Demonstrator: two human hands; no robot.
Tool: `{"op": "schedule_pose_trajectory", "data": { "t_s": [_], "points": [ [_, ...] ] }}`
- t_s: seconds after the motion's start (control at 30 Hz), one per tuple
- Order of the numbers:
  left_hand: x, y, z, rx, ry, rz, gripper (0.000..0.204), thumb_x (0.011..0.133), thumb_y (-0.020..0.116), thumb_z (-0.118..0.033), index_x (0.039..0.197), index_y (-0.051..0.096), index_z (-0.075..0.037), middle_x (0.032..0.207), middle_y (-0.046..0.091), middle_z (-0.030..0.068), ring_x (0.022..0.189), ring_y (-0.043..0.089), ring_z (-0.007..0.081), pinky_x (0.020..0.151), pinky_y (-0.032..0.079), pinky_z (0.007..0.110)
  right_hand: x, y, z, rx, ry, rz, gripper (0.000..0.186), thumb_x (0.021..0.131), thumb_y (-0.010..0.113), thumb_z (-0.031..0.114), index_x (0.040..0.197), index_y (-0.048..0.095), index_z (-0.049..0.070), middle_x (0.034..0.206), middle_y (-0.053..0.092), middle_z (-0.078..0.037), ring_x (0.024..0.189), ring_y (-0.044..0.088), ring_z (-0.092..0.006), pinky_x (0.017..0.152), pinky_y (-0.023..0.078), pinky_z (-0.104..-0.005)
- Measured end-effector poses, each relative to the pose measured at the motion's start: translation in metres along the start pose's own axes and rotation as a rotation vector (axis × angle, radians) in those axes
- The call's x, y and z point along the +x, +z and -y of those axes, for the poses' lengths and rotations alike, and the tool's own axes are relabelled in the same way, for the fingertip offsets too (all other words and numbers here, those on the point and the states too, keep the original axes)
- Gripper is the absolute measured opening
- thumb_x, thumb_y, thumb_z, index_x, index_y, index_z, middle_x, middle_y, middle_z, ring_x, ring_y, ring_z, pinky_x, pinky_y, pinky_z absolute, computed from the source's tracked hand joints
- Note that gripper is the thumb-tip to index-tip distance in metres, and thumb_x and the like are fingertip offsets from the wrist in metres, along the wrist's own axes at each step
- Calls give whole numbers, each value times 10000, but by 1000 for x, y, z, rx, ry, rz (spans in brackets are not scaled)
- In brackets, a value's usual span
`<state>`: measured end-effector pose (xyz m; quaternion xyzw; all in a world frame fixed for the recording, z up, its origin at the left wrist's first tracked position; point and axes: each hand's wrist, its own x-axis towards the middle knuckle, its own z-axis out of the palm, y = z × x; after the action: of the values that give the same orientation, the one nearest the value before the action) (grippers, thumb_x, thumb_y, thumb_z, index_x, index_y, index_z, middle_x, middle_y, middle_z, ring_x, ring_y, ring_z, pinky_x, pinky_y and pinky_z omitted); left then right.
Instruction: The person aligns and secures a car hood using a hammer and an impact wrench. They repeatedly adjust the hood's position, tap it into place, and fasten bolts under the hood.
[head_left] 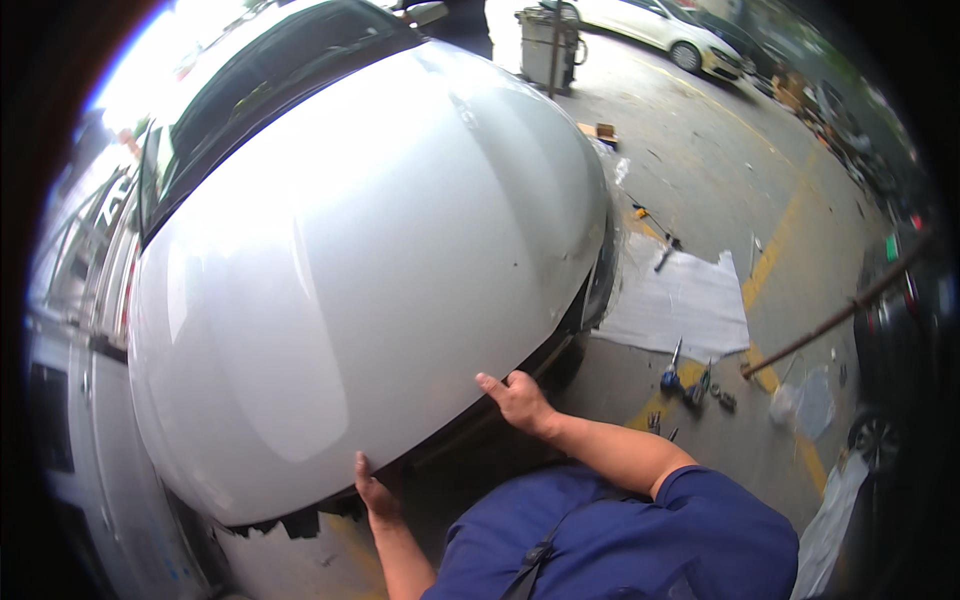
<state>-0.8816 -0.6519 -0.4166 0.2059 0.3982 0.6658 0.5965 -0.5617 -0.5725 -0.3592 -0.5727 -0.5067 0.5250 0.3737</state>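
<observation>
A silver car hood [400, 260] fills the middle of the head view, its front edge toward me. Along that edge, left of my body, my left hand [376, 492] grips the rim with the thumb up on the painted top. Farther right, my right hand [520, 402] grips the same edge, thumb lying on the surface. The fingers of both hands curl beneath the hood and are mostly hidden. Below the edge is a dark gap. Behind the hood stands the car's windshield [280, 75].
On the floor to the right lie a white sheet [680, 300] and several hand tools, among them a blue-and-black power tool [671, 378]. A rusty pole [830, 322] slants in at right, near a dark car [905, 370]. A grey bin [545, 50] and white car [660, 28] stand farther back.
</observation>
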Motion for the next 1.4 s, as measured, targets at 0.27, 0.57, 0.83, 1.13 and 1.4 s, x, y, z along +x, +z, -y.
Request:
{"op": "schedule_pose_trajectory", "data": {
  "t_s": [0.27, 0.57, 0.83, 1.13, 1.4],
  "points": [
    [-17, -42, -68, 214, -22, -227, 362, 1037, 544, -420, 1023, 674, -83, 887, 689, 25, 705, 630, 143, 576, 477, 263, -45, 36, 22, 526, 265, -89, 400, 996, 618, 437, 948, 584, 42, 861, 650, -93, 675, 559, -123, 552, 504, -280],
    [-10, -66, -75, 551, 103, -312, 519, 1063, 510, -457, 692, 583, -101, 612, 513, -13, 542, 451, 83, 516, 365, 248, -10, 92, 6, 841, -49, 9, 500, 1026, 609, 315, 1350, 560, -64, 1367, 600, -123, 1281, 524, -209, 1131, 375, -338],
    [-16, -62, -87, 646, 103, -188, 485, 1077, 475, -463, 746, 575, -122, 636, 453, -47, 550, 431, 66, 499, 337, 234, -7, 134, 9, 880, -199, 219, 464, 1064, 533, 339, 1392, 549, 10, 1335, 617, -85, 1253, 539, -190, 1119, 399, -348],
    [-19, -51, -85, 691, 173, -181, 465, 1090, 432, -427, 1022, 665, -30, 824, 564, 20, 722, 512, 117, 644, 439, 270, -3, 188, -19, 496, -190, 418, 566, 1018, 621, 409, 1383, 548, -17, 1372, 603, -127, 1294, 531, -231, 1142, 380, -338],
    [-6, -79, -87, 316, -34, 23, 546, 1047, 480, -431, 1289, 592, 45, 1226, 638, 135, 1100, 612, 273, 953, 492, 382, -5, 181, -2, 540, -201, 436, 564, 990, 671, 397, 1375, 566, 0, 1364, 616, -113, 1294, 538, -210, 1124, 405, -334]
  ]
}}
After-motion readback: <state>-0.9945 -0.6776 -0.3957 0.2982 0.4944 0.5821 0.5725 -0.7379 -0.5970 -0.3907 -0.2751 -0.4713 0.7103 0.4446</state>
